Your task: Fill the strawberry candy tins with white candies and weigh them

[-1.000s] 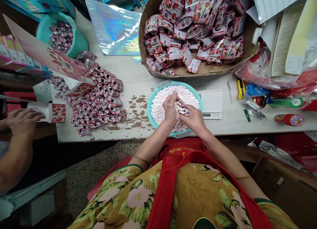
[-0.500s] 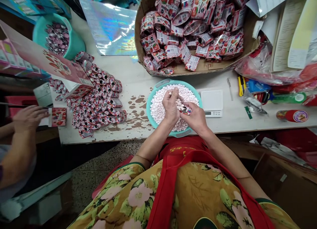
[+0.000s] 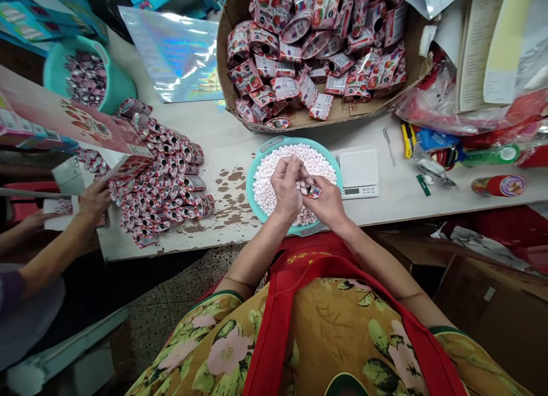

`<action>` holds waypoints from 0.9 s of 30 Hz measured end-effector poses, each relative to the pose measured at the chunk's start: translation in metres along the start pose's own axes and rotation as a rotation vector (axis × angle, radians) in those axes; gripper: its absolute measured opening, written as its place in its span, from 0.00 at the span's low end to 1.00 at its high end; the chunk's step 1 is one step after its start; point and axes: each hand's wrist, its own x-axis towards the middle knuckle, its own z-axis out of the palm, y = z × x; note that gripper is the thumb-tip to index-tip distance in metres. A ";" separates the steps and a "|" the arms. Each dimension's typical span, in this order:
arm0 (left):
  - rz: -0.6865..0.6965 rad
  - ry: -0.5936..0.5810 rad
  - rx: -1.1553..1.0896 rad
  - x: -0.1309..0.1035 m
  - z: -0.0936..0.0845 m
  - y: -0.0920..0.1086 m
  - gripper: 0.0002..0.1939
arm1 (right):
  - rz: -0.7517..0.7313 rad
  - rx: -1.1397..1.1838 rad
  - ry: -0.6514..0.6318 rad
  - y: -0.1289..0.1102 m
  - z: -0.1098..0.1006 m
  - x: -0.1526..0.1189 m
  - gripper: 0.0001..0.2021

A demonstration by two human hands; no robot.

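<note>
A turquoise basin (image 3: pixel 252 199) full of small pale pink candies (image 3: pixel 266 193) sits before me at the table's front edge. Over it, my left hand (image 3: pixel 287 186) is closed, fingers curled round some candies. My right hand (image 3: pixel 327 203) grips a small strawberry-printed container (image 3: pixel 314 192) close against the left hand. Candies show at the container's mouth, between the two hands. Part of the container is hidden by my fingers.
A cardboard box (image 3: pixel 355 112) of printed containers stands behind the basin. A white scale (image 3: pixel 358 168) lies to its right. Stacked containers (image 3: pixel 165 185) and a turquoise bucket (image 3: pixel 117 88) of small lids are left. A co-worker's hand (image 3: pixel 94 199) works at the left edge.
The view has shifted slightly, moving the table's things left. My hands stay together over the basin, the left still closed. The co-worker's hand has moved right, near the stacked containers.
</note>
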 end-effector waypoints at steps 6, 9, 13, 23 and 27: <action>0.014 -0.051 0.017 -0.003 0.002 0.003 0.19 | -0.038 0.092 0.021 0.005 0.001 -0.001 0.15; 0.025 -0.161 0.036 -0.005 -0.002 0.002 0.19 | -0.025 0.090 -0.002 0.004 -0.001 0.001 0.14; 0.000 -0.255 0.065 -0.009 -0.005 0.003 0.18 | -0.029 0.097 -0.046 0.006 -0.001 0.004 0.15; 0.343 -0.074 0.578 0.025 -0.036 -0.019 0.16 | -0.093 0.353 0.105 0.038 -0.055 0.000 0.20; 0.382 -0.388 1.309 0.028 -0.059 -0.058 0.17 | 0.004 0.214 0.343 0.087 -0.089 0.019 0.23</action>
